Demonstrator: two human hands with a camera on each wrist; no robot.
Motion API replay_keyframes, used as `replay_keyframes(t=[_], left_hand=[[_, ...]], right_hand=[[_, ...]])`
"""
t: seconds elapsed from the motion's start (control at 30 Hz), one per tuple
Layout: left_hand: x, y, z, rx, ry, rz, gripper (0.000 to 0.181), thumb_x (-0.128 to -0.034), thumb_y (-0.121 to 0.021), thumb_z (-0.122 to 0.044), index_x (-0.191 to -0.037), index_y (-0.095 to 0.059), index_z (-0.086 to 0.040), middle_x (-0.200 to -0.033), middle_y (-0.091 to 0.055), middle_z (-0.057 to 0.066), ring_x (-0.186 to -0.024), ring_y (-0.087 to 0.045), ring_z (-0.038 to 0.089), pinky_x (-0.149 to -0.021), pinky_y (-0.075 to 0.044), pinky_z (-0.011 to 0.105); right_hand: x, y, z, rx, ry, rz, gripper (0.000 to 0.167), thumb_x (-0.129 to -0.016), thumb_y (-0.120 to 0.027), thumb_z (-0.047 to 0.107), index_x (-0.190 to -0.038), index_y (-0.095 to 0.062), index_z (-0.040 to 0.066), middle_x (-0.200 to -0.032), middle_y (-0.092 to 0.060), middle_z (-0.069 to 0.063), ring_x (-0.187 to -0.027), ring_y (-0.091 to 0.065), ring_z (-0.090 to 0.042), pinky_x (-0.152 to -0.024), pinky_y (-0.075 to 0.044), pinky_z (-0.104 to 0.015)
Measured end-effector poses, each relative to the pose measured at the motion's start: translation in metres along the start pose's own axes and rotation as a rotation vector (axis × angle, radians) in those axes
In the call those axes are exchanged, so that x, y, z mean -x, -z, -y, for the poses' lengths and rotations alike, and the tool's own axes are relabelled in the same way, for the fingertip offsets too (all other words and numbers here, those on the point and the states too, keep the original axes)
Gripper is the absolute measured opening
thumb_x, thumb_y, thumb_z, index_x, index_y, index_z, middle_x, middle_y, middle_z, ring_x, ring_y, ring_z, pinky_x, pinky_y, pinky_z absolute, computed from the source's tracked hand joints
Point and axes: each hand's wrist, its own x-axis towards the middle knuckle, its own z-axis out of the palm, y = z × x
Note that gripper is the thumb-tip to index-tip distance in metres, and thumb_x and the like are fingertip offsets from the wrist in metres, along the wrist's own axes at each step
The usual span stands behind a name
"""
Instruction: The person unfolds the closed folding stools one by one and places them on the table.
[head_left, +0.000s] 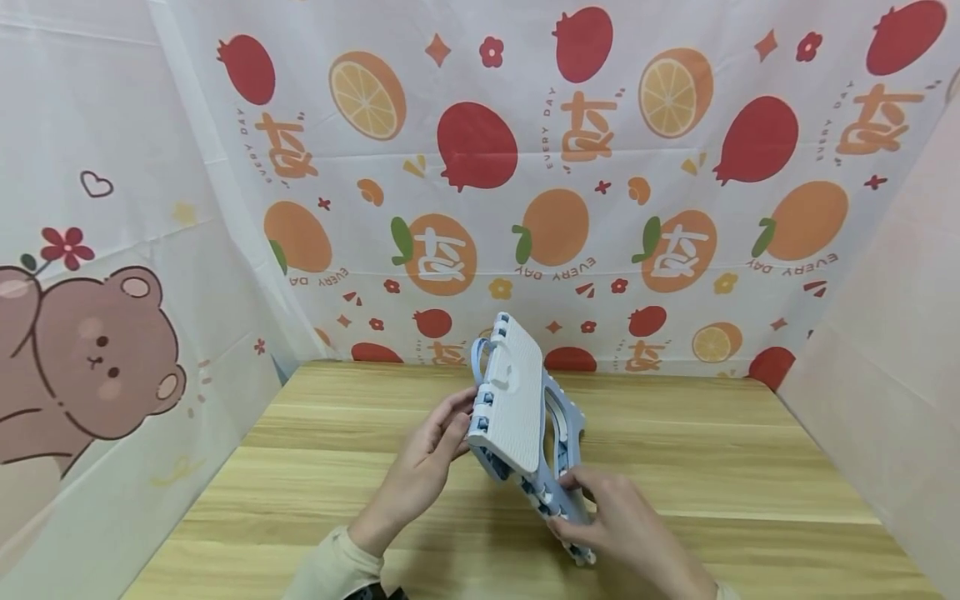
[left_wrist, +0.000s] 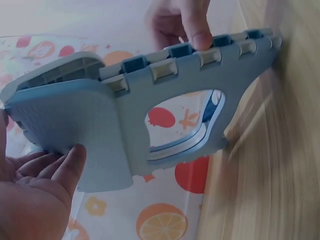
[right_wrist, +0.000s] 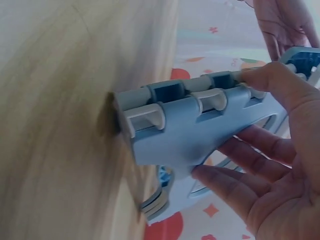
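A blue and white hinged plastic piece, like a folding stool [head_left: 517,392], stands tilted on the wooden table, its white ribbed panel uppermost in the head view. At its upper left edge the left hand [head_left: 420,471] holds it, fingers behind and thumb at the near side. The right hand [head_left: 622,525] pinches the lower leg part near the hinges. In the left wrist view the blue leg frame [left_wrist: 175,85] has an oval opening, and its end meets the table. The right wrist view shows the right hand [right_wrist: 280,150] with its thumb on the hinged edge [right_wrist: 210,100] and fingers at the opening.
The wooden table [head_left: 720,467] extends on both sides of the piece. A fruit-patterned curtain [head_left: 525,208] hangs behind it, and a bear-patterned curtain [head_left: 150,250] hangs at the left. A pale curtain [head_left: 900,350] borders the right side.
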Motion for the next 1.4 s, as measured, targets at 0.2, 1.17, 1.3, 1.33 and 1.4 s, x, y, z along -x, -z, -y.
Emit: replay_keyframes(t=[0.2, 1.17, 1.3, 1.33, 1.4], left_hand=[[0.0, -0.01, -0.004, 0.002, -0.097, 0.09, 0.051, -0.1196, -0.03, -0.019, -0.171, -0.029, -0.013, -0.174, -0.033, 0.02, -0.157, -0.039, 0.041, -0.117, -0.051, 0.044], [-0.002, -0.062, 0.038, -0.121, -0.051, 0.168, 0.04, -0.0939, -0.085, -0.018, -0.128, -0.07, -0.004, -0.121, -0.079, 0.017, -0.111, -0.078, 0.033, -0.099, -0.064, 0.043], [-0.002, -0.062, 0.038, -0.115, -0.023, 0.166, 0.04, -0.0935, -0.085, -0.016, -0.128, -0.07, -0.003, -0.121, -0.078, 0.018, -0.109, -0.078, 0.035, -0.098, -0.064, 0.045], [-0.002, -0.062, 0.037, -0.115, -0.016, 0.166, 0.04, -0.0933, -0.085, -0.016, -0.128, -0.07, -0.003, -0.121, -0.078, 0.018, -0.109, -0.078, 0.035, -0.098, -0.064, 0.046], [-0.002, -0.061, 0.037, -0.118, -0.002, 0.166, 0.039, -0.093, -0.085, -0.016, -0.127, -0.07, -0.003, -0.121, -0.078, 0.017, -0.109, -0.078, 0.035, -0.098, -0.064, 0.046]], right_hand=[[-0.003, -0.008, -0.004, -0.086, 0.013, -0.029, 0.032, -0.09, -0.088, 0.034, -0.112, -0.075, 0.015, -0.109, -0.08, 0.0, -0.103, -0.078, -0.019, -0.088, -0.067, -0.04], [-0.003, -0.02, -0.014, -0.262, 0.022, 0.0, 0.044, -0.097, -0.08, 0.034, -0.131, -0.07, 0.009, -0.133, -0.076, -0.012, -0.124, -0.073, -0.037, -0.105, -0.059, -0.049], [-0.004, -0.019, -0.017, -0.25, 0.045, 0.001, 0.042, -0.098, -0.08, 0.035, -0.13, -0.071, 0.01, -0.13, -0.078, -0.009, -0.123, -0.074, -0.031, -0.104, -0.06, -0.047], [-0.004, -0.019, -0.018, -0.23, 0.054, -0.005, 0.041, -0.097, -0.081, 0.036, -0.129, -0.072, 0.011, -0.128, -0.079, -0.008, -0.122, -0.075, -0.029, -0.104, -0.06, -0.046], [-0.004, -0.017, -0.02, -0.197, 0.063, -0.012, 0.04, -0.096, -0.082, 0.035, -0.128, -0.072, 0.014, -0.127, -0.079, -0.006, -0.121, -0.075, -0.027, -0.103, -0.061, -0.045]])
